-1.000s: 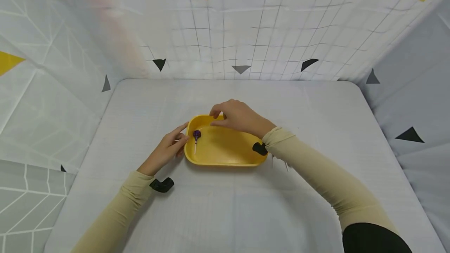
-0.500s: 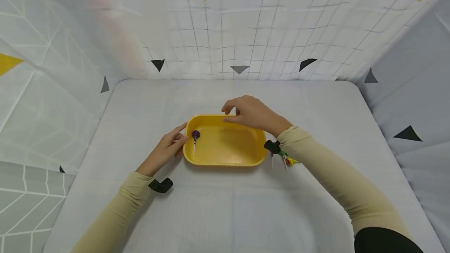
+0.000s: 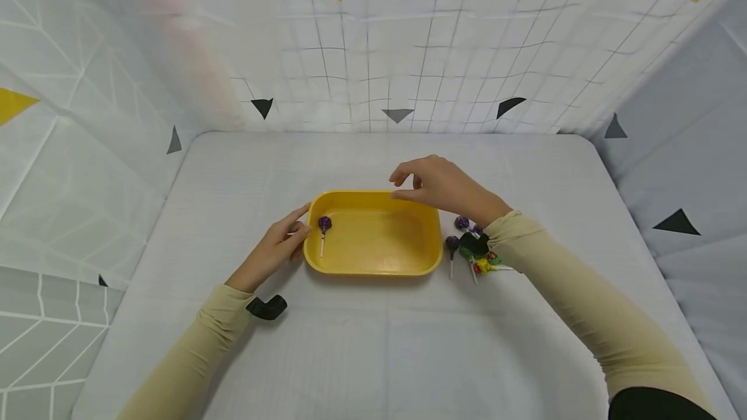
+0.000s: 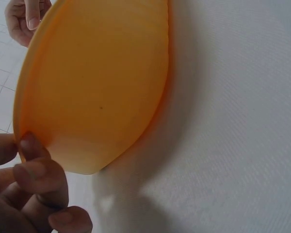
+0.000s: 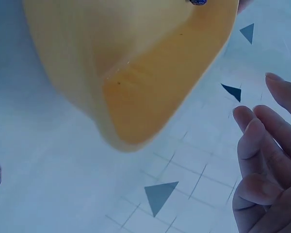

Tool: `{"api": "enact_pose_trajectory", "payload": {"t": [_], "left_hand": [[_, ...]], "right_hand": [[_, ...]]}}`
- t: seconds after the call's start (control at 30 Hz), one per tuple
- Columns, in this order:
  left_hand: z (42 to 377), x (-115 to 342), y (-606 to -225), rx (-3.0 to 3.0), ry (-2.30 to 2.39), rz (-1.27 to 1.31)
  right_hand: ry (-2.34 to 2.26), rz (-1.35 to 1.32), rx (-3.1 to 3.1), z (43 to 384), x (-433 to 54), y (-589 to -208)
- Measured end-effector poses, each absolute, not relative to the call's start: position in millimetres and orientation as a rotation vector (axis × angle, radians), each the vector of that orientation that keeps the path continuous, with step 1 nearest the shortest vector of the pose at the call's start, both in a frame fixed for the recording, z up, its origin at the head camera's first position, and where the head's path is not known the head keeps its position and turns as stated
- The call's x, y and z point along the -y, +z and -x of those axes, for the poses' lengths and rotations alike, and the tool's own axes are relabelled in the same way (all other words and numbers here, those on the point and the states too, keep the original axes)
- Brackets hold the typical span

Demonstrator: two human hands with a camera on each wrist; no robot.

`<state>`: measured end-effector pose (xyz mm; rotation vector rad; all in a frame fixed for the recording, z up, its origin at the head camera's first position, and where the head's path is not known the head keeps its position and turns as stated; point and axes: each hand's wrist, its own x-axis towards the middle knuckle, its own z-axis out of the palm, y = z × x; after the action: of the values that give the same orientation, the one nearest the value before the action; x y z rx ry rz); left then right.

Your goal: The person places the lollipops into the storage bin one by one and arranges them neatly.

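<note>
A yellow oblong tray [image 3: 379,273] sits on the white table, with a purple-wrapped lollipop [image 3: 324,224] lying in its left end. My left hand [image 3: 274,248] is at the tray's left end, index finger and thumb spread against the outer wall near the rim; its other fingers bend loosely below, as the left wrist view shows. Over the tray's far right corner hovers my right hand [image 3: 446,183], fingers loosely bent and nothing between them. Beyond the tray's right end, partly behind the right wrist, several more lollipops [image 3: 482,266] lie in purple, green and yellow wrappers.
A dark wrist-camera mount [image 3: 267,308] hangs under the left wrist, and another dark mount [image 3: 474,244] overlaps the loose lollipops in the head view. The white table [image 3: 350,355] meets a pale patterned curtain [image 3: 373,50] at the back.
My right hand has moved rightward, from over the tray's far left part to its far right corner, bringing the loose lollipops into view. My left hand stays at the tray.
</note>
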<state>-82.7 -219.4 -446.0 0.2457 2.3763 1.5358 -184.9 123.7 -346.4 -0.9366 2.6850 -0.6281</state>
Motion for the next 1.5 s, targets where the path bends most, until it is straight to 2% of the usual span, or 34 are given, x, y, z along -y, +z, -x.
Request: {"api": "enact_pose_trajectory", "payload": {"t": [0.43, 0.93, 1.5], "left_hand": [[82, 221, -445, -2.385, 1.544, -0.243], [82, 222, -442, -2.366, 1.522, -0.248], [84, 220, -443, -2.353, 1.520, -0.238]], "right_hand": [[-0.680, 0.835, -2.686, 181, -158, -344], [-0.614, 0.841, -2.695, 178, -191, -358], [-0.590, 0.700, -2.697, 174, -229, -378]]}}
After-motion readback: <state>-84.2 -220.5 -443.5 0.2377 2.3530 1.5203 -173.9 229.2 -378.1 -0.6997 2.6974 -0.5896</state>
